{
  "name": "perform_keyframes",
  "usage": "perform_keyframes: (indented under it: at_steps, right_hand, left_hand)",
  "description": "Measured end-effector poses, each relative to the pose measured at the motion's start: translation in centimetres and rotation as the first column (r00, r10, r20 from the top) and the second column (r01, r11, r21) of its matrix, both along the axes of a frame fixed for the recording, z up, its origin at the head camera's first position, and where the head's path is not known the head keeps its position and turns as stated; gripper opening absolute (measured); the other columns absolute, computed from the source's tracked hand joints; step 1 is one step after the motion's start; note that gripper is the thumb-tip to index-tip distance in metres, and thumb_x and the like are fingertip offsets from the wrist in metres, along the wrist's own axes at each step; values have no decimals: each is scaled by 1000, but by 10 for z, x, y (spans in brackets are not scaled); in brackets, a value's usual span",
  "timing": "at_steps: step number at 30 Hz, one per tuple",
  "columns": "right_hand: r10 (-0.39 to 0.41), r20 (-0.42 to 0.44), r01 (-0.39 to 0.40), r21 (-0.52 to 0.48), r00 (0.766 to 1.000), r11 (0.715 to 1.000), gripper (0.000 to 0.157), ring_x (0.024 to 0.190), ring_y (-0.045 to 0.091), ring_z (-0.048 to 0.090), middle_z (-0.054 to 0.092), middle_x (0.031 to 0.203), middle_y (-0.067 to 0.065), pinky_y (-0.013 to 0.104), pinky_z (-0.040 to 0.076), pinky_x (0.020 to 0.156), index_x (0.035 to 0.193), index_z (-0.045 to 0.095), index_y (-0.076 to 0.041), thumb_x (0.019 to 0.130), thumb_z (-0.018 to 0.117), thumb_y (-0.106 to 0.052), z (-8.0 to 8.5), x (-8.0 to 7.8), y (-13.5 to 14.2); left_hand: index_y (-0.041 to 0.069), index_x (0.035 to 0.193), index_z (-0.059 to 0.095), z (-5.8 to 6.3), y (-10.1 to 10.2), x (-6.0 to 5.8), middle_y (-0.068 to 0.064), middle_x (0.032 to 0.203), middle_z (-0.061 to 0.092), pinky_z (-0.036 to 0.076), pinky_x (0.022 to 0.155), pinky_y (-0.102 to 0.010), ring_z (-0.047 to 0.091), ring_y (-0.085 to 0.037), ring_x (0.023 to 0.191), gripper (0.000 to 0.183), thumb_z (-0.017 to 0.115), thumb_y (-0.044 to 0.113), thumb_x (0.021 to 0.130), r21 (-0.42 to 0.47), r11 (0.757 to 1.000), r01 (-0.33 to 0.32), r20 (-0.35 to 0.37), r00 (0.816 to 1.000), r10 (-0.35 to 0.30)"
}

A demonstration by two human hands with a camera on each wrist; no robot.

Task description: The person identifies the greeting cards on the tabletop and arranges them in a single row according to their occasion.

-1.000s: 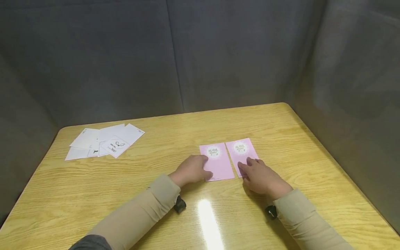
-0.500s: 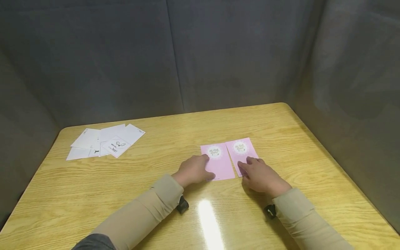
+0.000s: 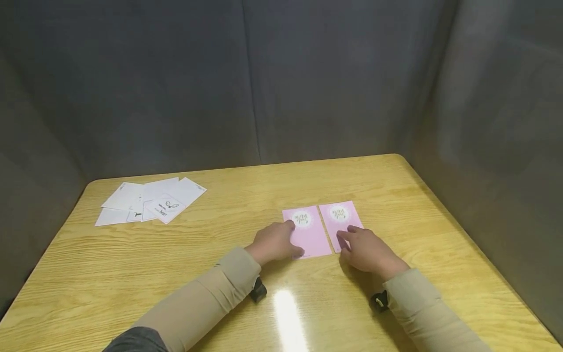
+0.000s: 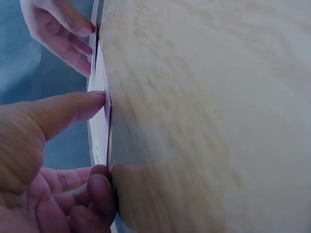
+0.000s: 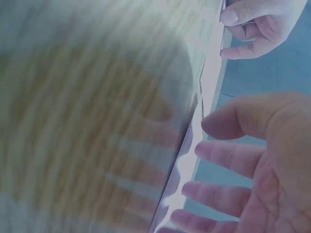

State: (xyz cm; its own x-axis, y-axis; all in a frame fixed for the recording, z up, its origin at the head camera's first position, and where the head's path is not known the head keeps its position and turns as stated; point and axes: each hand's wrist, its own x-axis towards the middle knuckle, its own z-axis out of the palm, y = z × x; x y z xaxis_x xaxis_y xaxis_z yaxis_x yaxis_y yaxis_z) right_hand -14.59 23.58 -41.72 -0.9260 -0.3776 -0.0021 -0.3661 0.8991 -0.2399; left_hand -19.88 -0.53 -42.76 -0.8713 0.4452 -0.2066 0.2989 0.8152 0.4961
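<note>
Pink left card (image 3: pixel 311 238) and pink right card (image 3: pixel 339 220) lie flat on the wood-grain counter (image 3: pixel 132 274). Directions are as seen by the person, with 12 o'clock pointing away. The right card sits at about 3 o'clock from the left card; a narrow gap separates them. Each carries a white round badge toward its 12 o'clock end, with lettering that appears inverted. Small print runs along the left card's 6 o'clock edge.

Left grip (image 3: pixel 273 240): located at 9 o'clock from the left card. Thumb and fingers are spread apart; the thumb touches near the 7 o'clock corner, and the forefinger touches the side at about 10 o'clock. Pressure cannot be determined.

Right grip (image 3: pixel 367 249): located at 4 o'clock from the right card. Fingers are extended and spaced, with fingertips at the card's 6 o'clock half.

White cards (image 3: pixel 160 198) overlap in a fanned pile, well apart from the pink pair, between 9 and 10 o'clock. The topmost shows a drawing and lettering.

Beige sleeves (image 3: pixel 211 293) cover both forearms, entering from 7 and 5 o'clock. Black bands (image 3: pixel 379 301) show at the cuffs. Dark grey walls (image 3: pixel 154 88) stand at 9, 12 and 3 o'clock around the counter.
</note>
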Motion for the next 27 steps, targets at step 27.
perform_keyframes:
  at_steps: [27]
  right_hand:
    - [64, 95, -62, -27, 993, 998, 43, 134, 53, 46, 48, 144, 37, 59, 37, 111, 141, 61, 1, 100, 61, -14, -2, 0, -31]
  left_hand:
    - [8, 131, 62, 0, 2, 0, -12, 119, 71, 54, 83, -46, 68, -31, 103, 62, 85, 37, 82, -25, 1000, 9, -38, 999, -10]
